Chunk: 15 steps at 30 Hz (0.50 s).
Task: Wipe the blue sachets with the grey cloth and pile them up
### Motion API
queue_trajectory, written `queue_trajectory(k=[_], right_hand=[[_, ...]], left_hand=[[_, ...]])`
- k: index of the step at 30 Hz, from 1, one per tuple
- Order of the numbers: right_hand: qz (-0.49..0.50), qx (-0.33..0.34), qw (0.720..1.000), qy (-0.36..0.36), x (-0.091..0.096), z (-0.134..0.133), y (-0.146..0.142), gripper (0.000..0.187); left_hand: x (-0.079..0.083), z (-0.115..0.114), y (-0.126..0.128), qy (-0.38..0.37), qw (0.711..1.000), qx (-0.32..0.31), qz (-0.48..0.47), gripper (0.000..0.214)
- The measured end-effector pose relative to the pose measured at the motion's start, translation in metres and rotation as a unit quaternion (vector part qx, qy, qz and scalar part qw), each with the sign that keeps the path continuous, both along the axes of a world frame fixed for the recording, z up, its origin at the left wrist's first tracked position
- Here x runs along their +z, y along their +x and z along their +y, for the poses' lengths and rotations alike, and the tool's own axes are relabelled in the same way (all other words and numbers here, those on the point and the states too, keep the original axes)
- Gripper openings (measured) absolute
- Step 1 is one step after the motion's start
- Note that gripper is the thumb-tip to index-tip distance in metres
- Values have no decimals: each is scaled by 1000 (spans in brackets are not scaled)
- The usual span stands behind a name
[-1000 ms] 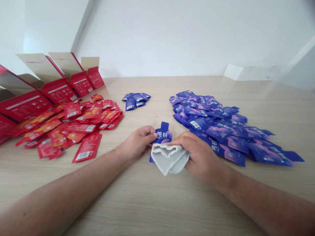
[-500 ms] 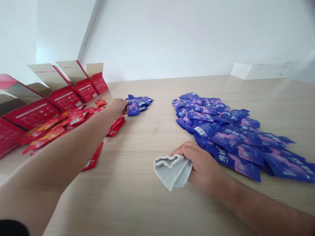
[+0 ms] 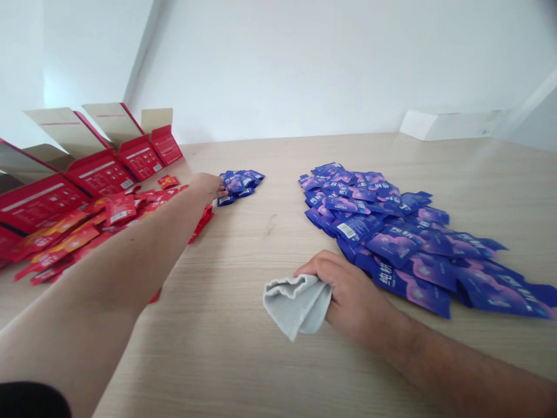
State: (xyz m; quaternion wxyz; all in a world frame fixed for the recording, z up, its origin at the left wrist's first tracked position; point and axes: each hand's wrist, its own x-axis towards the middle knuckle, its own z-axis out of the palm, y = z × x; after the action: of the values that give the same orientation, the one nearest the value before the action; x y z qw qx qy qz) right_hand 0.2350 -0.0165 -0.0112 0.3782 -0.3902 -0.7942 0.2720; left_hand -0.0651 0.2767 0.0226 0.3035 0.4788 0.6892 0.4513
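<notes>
Head view: small pile of blue sachets (image 3: 240,182) at upper centre of the frame, left hand (image 3: 208,187) on it, grip unclear; right hand (image 3: 350,299) closed on a grey cloth (image 3: 296,306), just beside the larger blue heap (image 3: 383,235). Risk: left forearm (image 3: 130,249) low over red sachets (image 3: 119,209), a drag mixing colours.

White characters "纯耕" printed on blue sachet (image 3: 409,287)

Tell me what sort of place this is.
Probably a packing workspace: a wooden table holds piles of blue sachets and red sachets, beside open red cartons.
</notes>
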Motion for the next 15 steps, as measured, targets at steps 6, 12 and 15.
queue_trajectory(k=[6,12,15], right_hand=[[-3,0,1000,16,4,-8,5,33],[-20,-6,999,36,6,-15,11,29],[-22,-9,999,38,8,-17,14,28]], left_hand=[[1,-27,28,11,998,-62,29,25],[-13,-77,102,-38,963,-258,65,23],[-19,-84,141,-51,949,-301,81,23]])
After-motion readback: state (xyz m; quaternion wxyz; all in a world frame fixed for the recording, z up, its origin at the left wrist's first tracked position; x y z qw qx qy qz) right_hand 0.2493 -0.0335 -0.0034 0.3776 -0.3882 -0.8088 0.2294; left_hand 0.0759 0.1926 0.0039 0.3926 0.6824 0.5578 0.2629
